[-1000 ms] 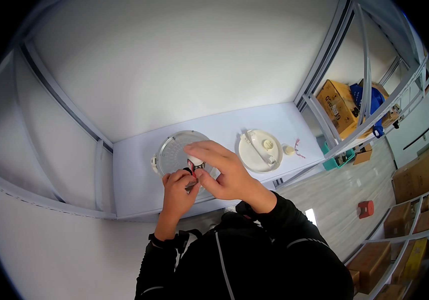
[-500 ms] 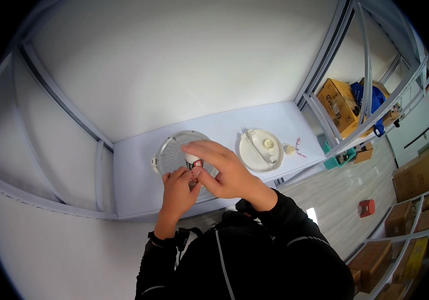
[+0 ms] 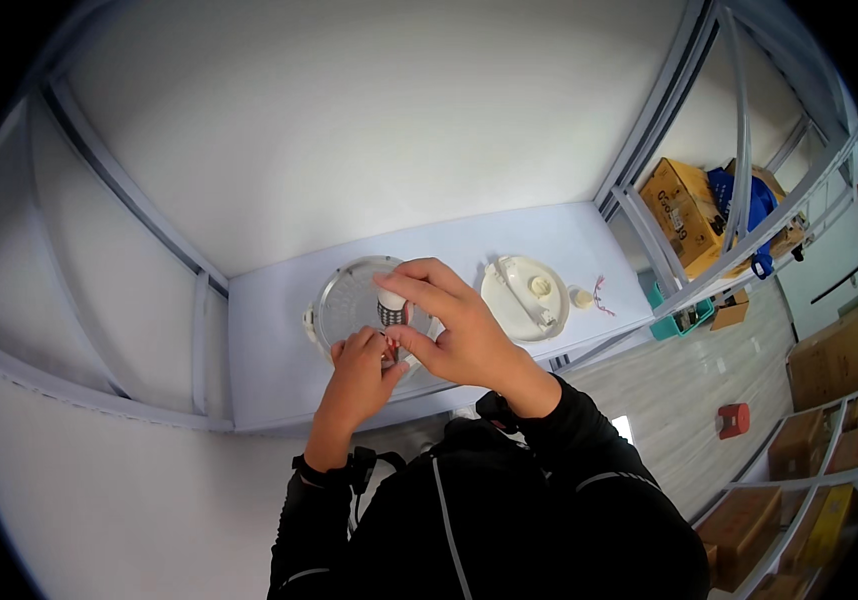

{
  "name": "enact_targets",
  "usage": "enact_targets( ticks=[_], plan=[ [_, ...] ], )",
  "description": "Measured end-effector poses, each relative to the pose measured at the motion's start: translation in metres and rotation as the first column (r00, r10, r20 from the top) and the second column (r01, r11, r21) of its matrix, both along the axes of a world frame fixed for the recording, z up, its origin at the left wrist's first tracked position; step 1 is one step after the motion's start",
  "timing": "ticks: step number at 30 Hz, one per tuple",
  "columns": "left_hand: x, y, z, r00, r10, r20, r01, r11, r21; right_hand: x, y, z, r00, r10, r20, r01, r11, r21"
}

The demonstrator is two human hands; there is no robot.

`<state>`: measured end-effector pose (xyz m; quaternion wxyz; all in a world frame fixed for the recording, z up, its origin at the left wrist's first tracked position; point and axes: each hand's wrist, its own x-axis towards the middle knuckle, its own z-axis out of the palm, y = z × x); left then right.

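Observation:
Over the left half of the table, my right hand [image 3: 464, 325] grips a small white cylinder [image 3: 392, 308] with a rounded top and a dark patterned label, like a little bottle. Thumb and fingers close around it from the right. My left hand [image 3: 361, 368] is just below, its fingers pinched at the cylinder's lower end, where a small reddish bit shows; what exactly they hold is hidden. Under both hands lies a round grey disc [image 3: 344, 300] with a pale rim and a white tab at its left edge, partly covered by the hands.
To the right on the white table [image 3: 279, 400] lies a round off-white base [image 3: 509, 318] bearing a bar and a round knob. Beside it are a small cream cylinder [image 3: 582, 298] and thin red wires [image 3: 601, 296]. Frame posts, cardboard boxes [image 3: 684, 215] and a teal crate [image 3: 674, 318] stand further right.
My right fingers have shifted on the white cylinder, so more of its patterned label shows. Both hands stay close together over the disc.

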<state>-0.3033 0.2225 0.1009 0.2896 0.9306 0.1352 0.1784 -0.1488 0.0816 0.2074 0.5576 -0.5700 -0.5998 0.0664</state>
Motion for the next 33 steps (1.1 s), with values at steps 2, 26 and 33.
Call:
enact_targets(
  ticks=[2, 26, 33],
  plan=[
    [0.002, -0.001, -0.001, 1.0, 0.018, 0.002, -0.018, 1.0, 0.011, -0.001, 0.001, -0.002, 1.0, 0.004, 0.024, -0.006, 0.998, 0.058],
    [0.001, -0.005, -0.002, 0.998, 0.047, 0.05, -0.048, 0.998, 0.028, 0.003, 0.001, -0.004, 0.991, -0.129, 0.047, 0.123, 0.987, 0.107],
    [0.001, -0.003, -0.007, 0.997, 0.047, 0.063, -0.049, 0.998, 0.03, 0.0, 0.007, -0.003, 0.998, -0.051, 0.038, 0.041, 0.976, 0.216]
  ],
)
